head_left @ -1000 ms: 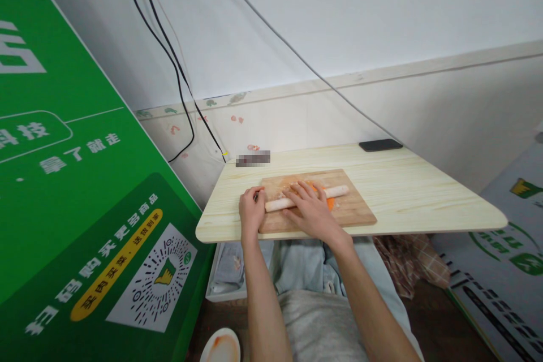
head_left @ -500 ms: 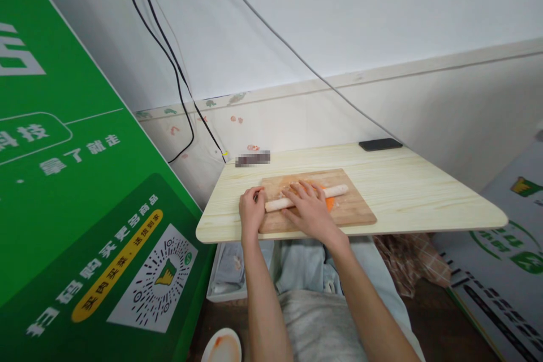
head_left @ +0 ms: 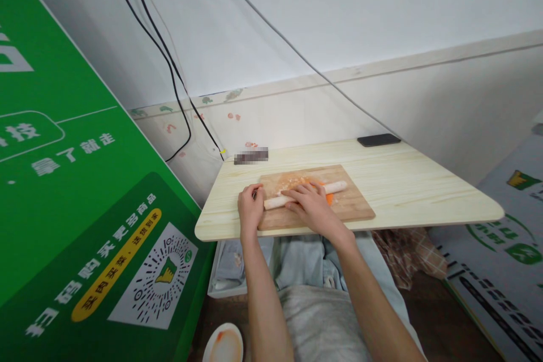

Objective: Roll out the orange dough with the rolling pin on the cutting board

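Note:
A wooden cutting board (head_left: pixel 358 208) lies near the front edge of the table. Across it, at a slant, rests a pale rod that looks like a rolling pin (head_left: pixel 336 187). Under the rod shows something flat and orange (head_left: pixel 330 199), with pale crumbs or flour around it; my right hand covers much of it. My right hand (head_left: pixel 316 208) lies over the middle of the rod, fingers stretched out flat across it. At the board's left edge, beside the rod's left end, my left hand (head_left: pixel 251 207) is curled; what its fingers hold, if anything, is hidden.
A black phone (head_left: pixel 379 140) lies at the back of the pale table (head_left: pixel 428 195), and a blurred-out item (head_left: pixel 251 156) at its back left. Cables hang along the wall. A green printed panel (head_left: pixel 139 226) stands close on the left. Below is a stained white dish (head_left: pixel 224 345).
My right hand has slid slightly towards me over the rod, and its fingers are closer together. My left hand stays at the board's left edge. The view has shifted a little.

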`<act>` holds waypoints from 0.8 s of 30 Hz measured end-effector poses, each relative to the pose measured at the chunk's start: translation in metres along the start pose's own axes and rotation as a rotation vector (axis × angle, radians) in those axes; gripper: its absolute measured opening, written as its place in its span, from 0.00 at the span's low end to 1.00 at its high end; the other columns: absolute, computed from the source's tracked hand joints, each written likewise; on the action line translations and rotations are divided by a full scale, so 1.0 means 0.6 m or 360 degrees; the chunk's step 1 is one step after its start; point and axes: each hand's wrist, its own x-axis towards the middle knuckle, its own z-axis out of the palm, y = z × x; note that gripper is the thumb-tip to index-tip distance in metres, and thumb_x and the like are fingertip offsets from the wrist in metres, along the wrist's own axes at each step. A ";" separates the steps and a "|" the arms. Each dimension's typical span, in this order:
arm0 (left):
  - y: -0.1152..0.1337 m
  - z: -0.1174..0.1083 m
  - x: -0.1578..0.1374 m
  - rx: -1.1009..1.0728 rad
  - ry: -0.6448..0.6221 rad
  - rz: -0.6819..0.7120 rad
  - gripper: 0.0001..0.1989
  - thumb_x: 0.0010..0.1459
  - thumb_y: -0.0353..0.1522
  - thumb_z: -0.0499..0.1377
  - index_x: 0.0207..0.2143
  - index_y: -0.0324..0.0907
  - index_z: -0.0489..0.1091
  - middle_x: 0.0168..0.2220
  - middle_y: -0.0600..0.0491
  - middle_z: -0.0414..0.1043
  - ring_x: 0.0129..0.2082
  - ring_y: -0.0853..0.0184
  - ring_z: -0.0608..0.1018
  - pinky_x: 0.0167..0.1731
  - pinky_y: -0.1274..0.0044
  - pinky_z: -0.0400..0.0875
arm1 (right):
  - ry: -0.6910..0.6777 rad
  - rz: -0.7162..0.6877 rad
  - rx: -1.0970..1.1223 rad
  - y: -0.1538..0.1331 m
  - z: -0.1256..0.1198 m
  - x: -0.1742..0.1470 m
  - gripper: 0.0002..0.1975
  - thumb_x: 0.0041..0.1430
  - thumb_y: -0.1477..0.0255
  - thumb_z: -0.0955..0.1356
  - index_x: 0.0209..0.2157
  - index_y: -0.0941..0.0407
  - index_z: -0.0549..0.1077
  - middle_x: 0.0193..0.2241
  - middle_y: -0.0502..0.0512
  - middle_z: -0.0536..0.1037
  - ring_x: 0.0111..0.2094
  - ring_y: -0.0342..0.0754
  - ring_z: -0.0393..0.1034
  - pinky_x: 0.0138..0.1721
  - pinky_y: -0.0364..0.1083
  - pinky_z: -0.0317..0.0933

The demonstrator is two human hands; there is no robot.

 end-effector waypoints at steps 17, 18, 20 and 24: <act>0.006 0.000 0.000 0.0024 0.0009 -0.0024 0.12 0.68 0.33 0.58 0.44 0.45 0.83 0.47 0.46 0.87 0.48 0.56 0.85 0.57 0.63 0.79 | -0.0045 0.0148 -0.0076 0.032 -0.055 -0.031 0.24 0.78 0.73 0.64 0.67 0.44 0.81 0.56 0.60 0.84 0.58 0.61 0.72 0.65 0.62 0.58; 0.006 0.000 0.000 0.0027 0.0008 -0.0029 0.12 0.68 0.33 0.58 0.44 0.45 0.83 0.47 0.45 0.87 0.48 0.55 0.85 0.57 0.63 0.79 | -0.0054 0.0159 -0.0079 0.036 -0.058 -0.033 0.24 0.78 0.73 0.64 0.66 0.45 0.81 0.56 0.60 0.84 0.58 0.61 0.72 0.65 0.62 0.58; 0.007 0.000 0.000 0.0028 0.0007 -0.0033 0.13 0.68 0.33 0.58 0.45 0.45 0.83 0.48 0.45 0.87 0.48 0.55 0.85 0.57 0.63 0.79 | -0.0088 0.0125 -0.0075 0.039 -0.060 -0.034 0.24 0.78 0.74 0.64 0.66 0.46 0.82 0.55 0.61 0.83 0.58 0.61 0.72 0.66 0.63 0.57; 0.007 0.000 -0.001 0.0023 0.0012 -0.0027 0.13 0.68 0.34 0.58 0.45 0.44 0.83 0.48 0.45 0.87 0.49 0.55 0.85 0.58 0.62 0.79 | -0.0119 -0.0013 -0.0059 0.026 -0.055 -0.031 0.25 0.79 0.73 0.64 0.69 0.42 0.79 0.54 0.60 0.83 0.59 0.60 0.71 0.65 0.61 0.57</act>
